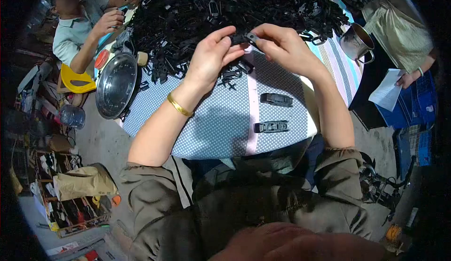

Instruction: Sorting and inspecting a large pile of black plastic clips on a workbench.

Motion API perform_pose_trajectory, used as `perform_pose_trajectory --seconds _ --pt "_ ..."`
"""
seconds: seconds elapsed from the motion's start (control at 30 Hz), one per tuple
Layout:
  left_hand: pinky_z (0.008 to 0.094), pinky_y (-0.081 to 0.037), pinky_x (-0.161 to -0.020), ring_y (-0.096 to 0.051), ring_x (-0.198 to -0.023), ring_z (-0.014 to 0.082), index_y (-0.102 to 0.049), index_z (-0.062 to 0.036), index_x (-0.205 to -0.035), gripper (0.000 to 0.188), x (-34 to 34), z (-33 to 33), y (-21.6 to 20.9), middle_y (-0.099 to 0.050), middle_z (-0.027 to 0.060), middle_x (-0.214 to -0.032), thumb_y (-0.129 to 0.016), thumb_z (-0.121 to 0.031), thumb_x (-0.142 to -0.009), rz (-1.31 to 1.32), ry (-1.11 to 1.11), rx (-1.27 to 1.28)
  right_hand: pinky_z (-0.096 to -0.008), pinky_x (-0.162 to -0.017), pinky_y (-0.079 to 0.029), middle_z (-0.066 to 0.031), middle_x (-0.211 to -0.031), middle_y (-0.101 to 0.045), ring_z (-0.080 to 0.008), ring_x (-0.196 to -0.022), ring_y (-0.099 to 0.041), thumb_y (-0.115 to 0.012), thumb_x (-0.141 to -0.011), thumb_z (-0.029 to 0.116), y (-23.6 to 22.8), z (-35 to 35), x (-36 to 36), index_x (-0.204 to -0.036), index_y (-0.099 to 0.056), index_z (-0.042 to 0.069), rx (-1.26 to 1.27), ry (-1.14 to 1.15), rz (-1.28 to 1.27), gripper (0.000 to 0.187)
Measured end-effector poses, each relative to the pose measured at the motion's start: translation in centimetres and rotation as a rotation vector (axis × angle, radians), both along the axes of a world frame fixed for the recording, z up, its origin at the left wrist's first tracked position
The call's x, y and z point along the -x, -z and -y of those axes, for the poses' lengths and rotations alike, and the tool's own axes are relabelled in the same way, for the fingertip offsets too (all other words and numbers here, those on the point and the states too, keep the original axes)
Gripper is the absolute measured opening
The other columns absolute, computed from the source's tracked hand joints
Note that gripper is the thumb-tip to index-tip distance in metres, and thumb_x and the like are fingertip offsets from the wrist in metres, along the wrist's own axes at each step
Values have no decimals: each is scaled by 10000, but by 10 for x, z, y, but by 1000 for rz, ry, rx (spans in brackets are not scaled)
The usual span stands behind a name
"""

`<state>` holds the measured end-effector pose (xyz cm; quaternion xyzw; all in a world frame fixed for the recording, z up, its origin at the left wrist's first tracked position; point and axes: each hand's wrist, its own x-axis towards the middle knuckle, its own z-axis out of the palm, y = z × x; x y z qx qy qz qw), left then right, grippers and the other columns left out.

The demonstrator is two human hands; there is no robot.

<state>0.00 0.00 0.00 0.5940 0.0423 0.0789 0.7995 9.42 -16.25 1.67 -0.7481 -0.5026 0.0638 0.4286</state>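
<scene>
My left hand [210,58] is at the near edge of the pile, its thumb and fingers closed around a small black part [239,39]. My right hand [287,49] pinches a small grey piece with a hole [252,37] against the end of that part. Whether the two pieces are joined, I cannot tell. Below my hands, a long black clip-like part [276,99] lies on the patterned tablecloth [221,120]. A second one with open slots [271,126] is nearer to me. Several loose black pieces [230,75] sit beside my left hand.
A big heap of black parts [188,21] covers the far table. To the left stands a shiny metal basin [116,86]; at the right, a steel mug [355,42]. One co-worker [77,31] sits far left. Another person's hand [408,79] holds paper [387,90] at right.
</scene>
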Motion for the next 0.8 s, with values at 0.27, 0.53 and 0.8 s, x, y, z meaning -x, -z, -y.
perform_pose_trajectory --seconds 0.27,0.53,0.8 --pt "297 -474 -870 -559 -989 223 -347 72 -1239 357 2 5 5 -503 187 -1129 -345 -76 -914 25 -20 -104 -214 -443 -405 -24 -624 -521 -72 -511 -486 -445 -864 199 1 -4 7 -1075 -543 -14 -37 86 -26 316" --pt "253 -480 -832 -574 -910 163 -366 45 -1244 350 2 3 8 -542 142 -1072 -362 -68 -912 40 2 -164 -194 -407 -399 -2 -564 -491 -60 -456 -478 -444 -879 238 -7 -2 9 -1021 -562 5 70 26 -294 297" --pt "227 -491 -780 -579 -837 107 -403 29 -1231 386 3 2 6 -569 96 -1014 -492 -70 -869 118 7 -314 -196 -418 -427 -8 -606 -537 -75 -507 -529 -521 -864 240 -2 -3 5 -952 -531 15 -55 -8 -420 242"
